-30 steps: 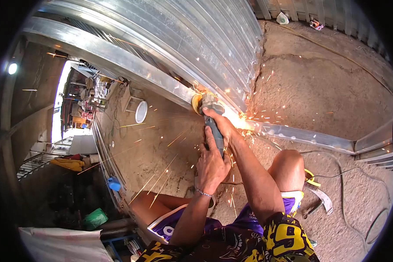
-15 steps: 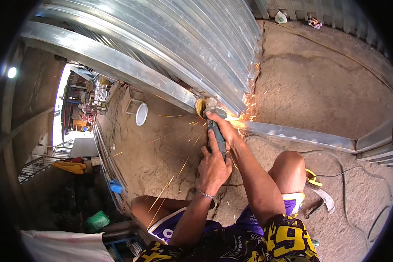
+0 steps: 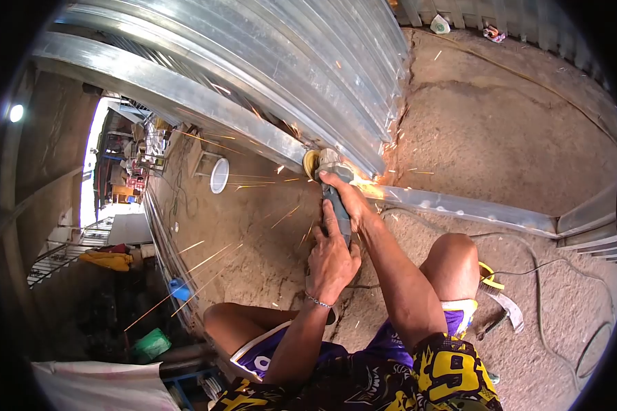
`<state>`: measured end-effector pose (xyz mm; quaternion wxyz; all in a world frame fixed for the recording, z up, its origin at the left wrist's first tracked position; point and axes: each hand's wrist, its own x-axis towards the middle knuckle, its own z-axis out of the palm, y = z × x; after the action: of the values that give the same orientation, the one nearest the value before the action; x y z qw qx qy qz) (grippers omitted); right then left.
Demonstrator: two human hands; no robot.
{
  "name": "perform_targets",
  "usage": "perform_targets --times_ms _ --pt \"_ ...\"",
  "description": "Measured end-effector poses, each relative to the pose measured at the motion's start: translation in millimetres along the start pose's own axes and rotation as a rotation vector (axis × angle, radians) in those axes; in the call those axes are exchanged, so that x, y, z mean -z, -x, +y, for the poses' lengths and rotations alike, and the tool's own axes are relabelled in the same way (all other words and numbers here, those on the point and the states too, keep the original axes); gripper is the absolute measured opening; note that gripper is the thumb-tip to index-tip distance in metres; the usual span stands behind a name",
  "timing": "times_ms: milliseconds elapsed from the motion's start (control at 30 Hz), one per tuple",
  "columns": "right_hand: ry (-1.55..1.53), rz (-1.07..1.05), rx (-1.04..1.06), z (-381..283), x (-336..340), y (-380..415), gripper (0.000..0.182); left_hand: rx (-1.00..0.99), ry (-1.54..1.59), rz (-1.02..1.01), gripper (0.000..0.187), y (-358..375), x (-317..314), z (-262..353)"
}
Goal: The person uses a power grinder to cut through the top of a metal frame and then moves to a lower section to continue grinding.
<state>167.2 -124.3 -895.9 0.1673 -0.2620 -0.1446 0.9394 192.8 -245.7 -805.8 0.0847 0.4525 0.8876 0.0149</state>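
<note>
An angle grinder is held in both hands, its yellowish disc right at the corner where two metal tubes meet. My right hand is closed round the body near the grinder's head, thumb on top. Lower down, my left hand, with a bracelet at its wrist, wraps the rear of the body, one finger laid along it. One shiny metal tube runs to the upper left, another metal tube to the right. Sparks fly to both sides, and an orange glow shows beside the grinder's head.
Corrugated metal sheets rise behind the corner. On the ground at right lie a brush with a yellow handle, a curved blade and a grey cable. A white round lid or basin and a blue container are at left.
The grinder and both hands have shifted very slightly left and up in view. The spark pattern differs, with fewer sparks along the sheet's lower edge and more over the left tube.
</note>
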Motion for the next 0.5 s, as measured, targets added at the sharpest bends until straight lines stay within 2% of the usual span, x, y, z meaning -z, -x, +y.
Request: perform_targets --times_ms 100,300,367,433,500 --pt "0.011 -0.056 -0.015 -7.0 -2.9 12.0 0.056 0.091 0.010 -0.095 0.103 1.2 11.3 7.9" --pt "-0.070 -0.042 -0.012 3.0 1.2 -1.3 0.057 0.084 -0.036 -0.114 0.101 -2.5 9.4 3.6" --pt "-0.116 -0.055 -0.134 3.1 4.6 -2.8 0.055 0.057 -0.050 -0.094 0.102 -4.2 3.9 -3.1" --pt "-0.120 -0.057 -0.068 -1.9 0.2 3.1 0.054 0.027 -0.061 -0.078 0.102 -5.2 7.6 3.6" --pt "-0.105 -0.071 -0.013 -2.9 -3.4 2.5 0.053 0.118 -0.040 -0.109 0.102 -1.2 10.8 10.3"
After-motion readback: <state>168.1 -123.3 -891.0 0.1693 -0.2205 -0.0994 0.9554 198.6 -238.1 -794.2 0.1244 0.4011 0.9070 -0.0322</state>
